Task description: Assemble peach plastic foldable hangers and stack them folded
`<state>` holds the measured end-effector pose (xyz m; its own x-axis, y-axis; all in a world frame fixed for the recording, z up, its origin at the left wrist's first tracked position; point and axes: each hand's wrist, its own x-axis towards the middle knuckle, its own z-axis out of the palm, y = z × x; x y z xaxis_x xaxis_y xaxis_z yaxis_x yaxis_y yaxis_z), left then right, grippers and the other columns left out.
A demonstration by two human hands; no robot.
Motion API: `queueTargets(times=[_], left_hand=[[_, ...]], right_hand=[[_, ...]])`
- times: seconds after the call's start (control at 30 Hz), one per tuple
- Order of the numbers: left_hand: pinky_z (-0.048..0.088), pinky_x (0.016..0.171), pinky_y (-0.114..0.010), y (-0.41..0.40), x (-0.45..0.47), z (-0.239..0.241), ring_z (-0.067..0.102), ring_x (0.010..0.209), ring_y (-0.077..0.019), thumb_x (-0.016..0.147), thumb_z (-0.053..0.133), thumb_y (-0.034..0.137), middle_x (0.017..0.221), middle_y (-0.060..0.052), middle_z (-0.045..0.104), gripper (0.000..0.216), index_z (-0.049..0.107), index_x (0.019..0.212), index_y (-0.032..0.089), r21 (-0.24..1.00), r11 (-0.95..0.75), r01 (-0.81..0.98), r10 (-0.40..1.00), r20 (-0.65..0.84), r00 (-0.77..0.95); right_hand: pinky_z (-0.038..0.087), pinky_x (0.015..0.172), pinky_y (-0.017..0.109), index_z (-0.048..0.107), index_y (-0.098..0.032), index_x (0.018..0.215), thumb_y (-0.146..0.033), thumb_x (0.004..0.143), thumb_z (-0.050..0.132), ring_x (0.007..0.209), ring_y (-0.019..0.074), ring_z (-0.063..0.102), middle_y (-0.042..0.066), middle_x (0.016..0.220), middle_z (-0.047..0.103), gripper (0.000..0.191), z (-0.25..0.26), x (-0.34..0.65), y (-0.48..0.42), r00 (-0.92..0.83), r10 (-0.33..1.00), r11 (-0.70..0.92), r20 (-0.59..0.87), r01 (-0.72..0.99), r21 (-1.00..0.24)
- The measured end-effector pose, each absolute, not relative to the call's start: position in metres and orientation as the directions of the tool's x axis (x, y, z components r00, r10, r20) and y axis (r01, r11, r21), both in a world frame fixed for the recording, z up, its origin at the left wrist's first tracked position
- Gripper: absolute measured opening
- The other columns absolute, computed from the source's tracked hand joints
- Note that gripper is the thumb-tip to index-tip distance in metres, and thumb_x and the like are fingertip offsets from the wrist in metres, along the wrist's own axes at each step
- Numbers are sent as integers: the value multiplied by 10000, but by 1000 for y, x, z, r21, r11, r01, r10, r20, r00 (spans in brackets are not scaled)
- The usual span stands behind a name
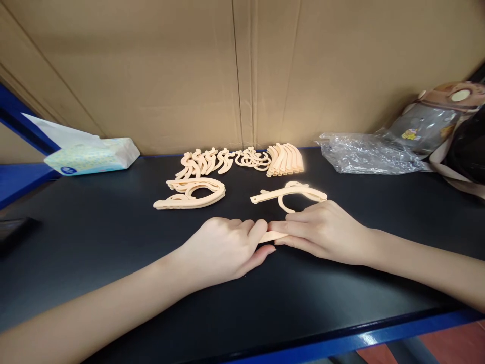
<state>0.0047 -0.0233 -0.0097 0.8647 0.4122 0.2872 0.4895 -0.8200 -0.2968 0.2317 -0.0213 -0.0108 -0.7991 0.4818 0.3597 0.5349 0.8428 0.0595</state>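
Note:
Close together over the black table, my left hand [227, 245] and my right hand [326, 232] both grip one peach plastic hanger arm [273, 236]. Only a short stretch of it shows between my fingers; its ends are hidden. Just behind my right hand lie a hanger arm [290, 192] and a curved hook piece [285, 205], and I cannot tell whether they are joined. Behind my left hand rests a stack of folded hangers [193, 194].
Along the cardboard wall [170, 76] lie several S-shaped parts [206, 162], hooks [252, 159] and hanger arms [285, 159]. A tissue pack [93, 154] stands at left, a dark flat object [15, 230] nearer. Plastic bags [371, 151] and a bottle [426, 121] are at right.

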Motion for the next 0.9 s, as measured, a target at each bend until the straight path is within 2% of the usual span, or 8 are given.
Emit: queueTargets(times=[0.13,0.3,0.5,0.6,0.77,0.9], left_hand=[[281,429,-276,-24,5,-9,575,456,-137,1023,288,283,596,38,560,270,440,830,173,-283,-824,491,427,260,866],[254,413,-280,-22,2,-10,577,452,-149,1031,244,287,614,21,570,288,440,858,164,-312,-800,512,455,240,858],[215,408,-288,-22,1,-9,538,422,-146,1032,239,314,587,30,528,325,404,783,188,-358,-785,505,451,228,863],[224,416,-289,-23,1,-9,515,414,-134,1036,226,310,580,37,509,336,401,776,190,-379,-783,494,432,240,869],[255,424,-299,-25,1,-8,506,442,-142,1015,317,320,607,33,512,284,424,788,188,-395,-782,482,430,218,876],[312,459,-298,-21,0,-6,532,558,-160,922,404,194,657,16,529,135,474,807,178,-326,-809,489,429,241,870]], right_hand=[[372,537,247,666,-194,1053,-336,1002,377,545,125,593,-5,688,670,327,-10,228,-23,-793,499,839,350,543,35],[472,668,266,543,-119,1243,-376,971,449,816,172,674,78,991,713,386,-2,236,-21,-794,452,871,408,491,-10],[478,774,291,657,-135,930,-331,954,487,925,191,612,105,1015,672,260,9,248,-6,-712,483,823,509,568,14],[474,811,311,677,-151,886,-320,959,474,998,207,598,104,1088,662,274,8,253,3,-669,556,774,493,633,-14],[481,775,314,698,-190,966,-318,971,446,914,192,617,54,1014,684,283,2,258,9,-639,648,727,414,681,-88],[475,695,281,677,-180,996,-253,961,442,831,160,626,47,1050,661,248,-1,258,10,-619,692,704,372,692,-158]])
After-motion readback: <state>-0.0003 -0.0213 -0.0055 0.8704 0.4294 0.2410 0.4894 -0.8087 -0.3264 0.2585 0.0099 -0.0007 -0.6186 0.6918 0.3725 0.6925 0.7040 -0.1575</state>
